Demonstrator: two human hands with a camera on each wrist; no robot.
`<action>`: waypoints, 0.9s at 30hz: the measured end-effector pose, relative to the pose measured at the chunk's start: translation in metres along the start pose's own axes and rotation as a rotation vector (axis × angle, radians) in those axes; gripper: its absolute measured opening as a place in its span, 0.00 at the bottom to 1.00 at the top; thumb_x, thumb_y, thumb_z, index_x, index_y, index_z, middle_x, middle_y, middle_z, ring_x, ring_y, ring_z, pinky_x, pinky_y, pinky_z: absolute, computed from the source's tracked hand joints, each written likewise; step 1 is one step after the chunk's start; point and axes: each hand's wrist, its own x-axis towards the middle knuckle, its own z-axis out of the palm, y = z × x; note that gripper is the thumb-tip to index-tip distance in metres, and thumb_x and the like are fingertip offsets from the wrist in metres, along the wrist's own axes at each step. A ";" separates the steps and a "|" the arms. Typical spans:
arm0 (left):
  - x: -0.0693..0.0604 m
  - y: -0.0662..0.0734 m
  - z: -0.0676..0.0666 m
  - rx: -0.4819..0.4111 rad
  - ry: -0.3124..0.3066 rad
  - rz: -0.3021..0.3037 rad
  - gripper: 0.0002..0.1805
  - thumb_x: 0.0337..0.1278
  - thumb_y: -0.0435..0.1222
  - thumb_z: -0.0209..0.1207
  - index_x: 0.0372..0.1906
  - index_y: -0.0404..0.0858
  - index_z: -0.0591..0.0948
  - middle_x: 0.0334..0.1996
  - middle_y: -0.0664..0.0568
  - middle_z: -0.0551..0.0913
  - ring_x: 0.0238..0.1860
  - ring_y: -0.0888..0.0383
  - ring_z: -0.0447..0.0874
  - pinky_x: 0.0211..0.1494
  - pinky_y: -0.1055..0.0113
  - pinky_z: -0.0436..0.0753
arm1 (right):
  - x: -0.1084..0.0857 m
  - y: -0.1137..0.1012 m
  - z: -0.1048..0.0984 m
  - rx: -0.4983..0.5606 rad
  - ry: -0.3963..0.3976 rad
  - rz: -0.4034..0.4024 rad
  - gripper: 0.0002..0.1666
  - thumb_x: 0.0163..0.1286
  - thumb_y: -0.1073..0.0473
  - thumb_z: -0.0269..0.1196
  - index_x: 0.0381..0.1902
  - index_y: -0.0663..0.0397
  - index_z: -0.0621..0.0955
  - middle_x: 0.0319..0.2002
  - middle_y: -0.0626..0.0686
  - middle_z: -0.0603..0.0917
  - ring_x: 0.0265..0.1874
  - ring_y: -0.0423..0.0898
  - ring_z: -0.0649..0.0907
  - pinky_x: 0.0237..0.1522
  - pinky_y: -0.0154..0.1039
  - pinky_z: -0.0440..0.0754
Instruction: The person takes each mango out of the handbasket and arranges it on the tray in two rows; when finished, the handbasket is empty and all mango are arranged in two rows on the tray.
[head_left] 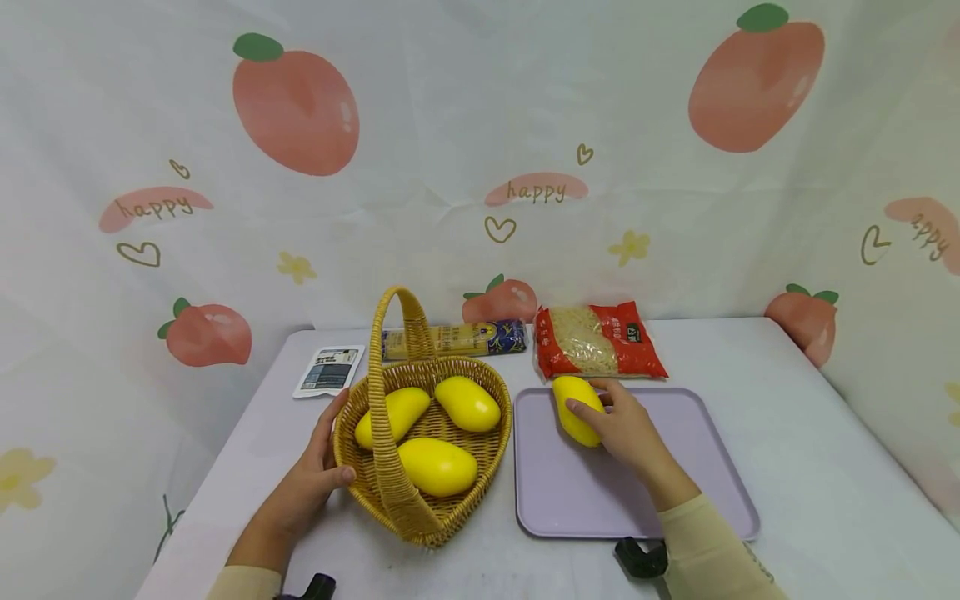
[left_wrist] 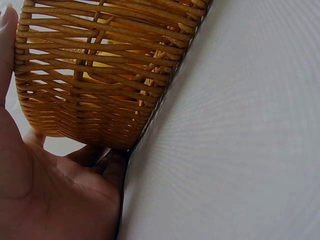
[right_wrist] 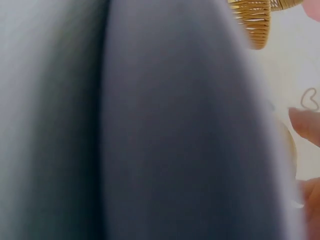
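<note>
A wicker basket (head_left: pixel 498 450) with a tall arched handle stands on the table, holding three yellow mangoes, one of them a mango (head_left: pixel 438 467) at the front. Its left side is held by my left hand (head_left: pixel 303 483), thumb near the front and fingers along the outer wall. The left wrist view has the basket's woven side (left_wrist: pixel 95 60) close up, against the fingers. Over the lavender tray (head_left: pixel 675 467), my right hand (head_left: pixel 626 425) grips another mango (head_left: pixel 576 404) between thumb and fingers. In the right wrist view the blurred tray edge hides most of that hand.
Behind the basket lies a long pack of pasta (head_left: pixel 465 337). A red bag (head_left: pixel 592 342) with pale contents lies behind the tray, and a white sachet (head_left: pixel 328 371) sits at the back left. A printed cloth (head_left: pixel 420 225) hangs behind the table.
</note>
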 end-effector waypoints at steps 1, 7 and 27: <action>0.000 0.000 0.000 -0.001 0.001 0.000 0.60 0.69 0.44 0.73 0.90 0.64 0.43 0.88 0.43 0.39 0.78 0.59 0.60 0.71 0.72 0.66 | 0.000 0.000 0.000 -0.005 -0.002 -0.005 0.45 0.79 0.40 0.68 0.79 0.63 0.68 0.68 0.71 0.77 0.62 0.67 0.78 0.59 0.60 0.82; 0.000 0.001 0.001 -0.003 -0.001 0.005 0.60 0.69 0.45 0.73 0.90 0.63 0.42 0.88 0.42 0.41 0.76 0.60 0.64 0.70 0.72 0.67 | 0.000 -0.002 -0.001 -0.018 -0.010 -0.018 0.49 0.78 0.40 0.69 0.80 0.66 0.66 0.70 0.73 0.74 0.65 0.69 0.77 0.62 0.64 0.80; 0.000 -0.001 0.001 -0.031 -0.018 0.032 0.62 0.69 0.46 0.74 0.91 0.57 0.40 0.88 0.39 0.41 0.75 0.62 0.67 0.71 0.72 0.68 | -0.011 -0.018 -0.043 0.256 0.016 -0.115 0.44 0.88 0.37 0.52 0.84 0.62 0.60 0.74 0.70 0.69 0.71 0.68 0.72 0.67 0.59 0.76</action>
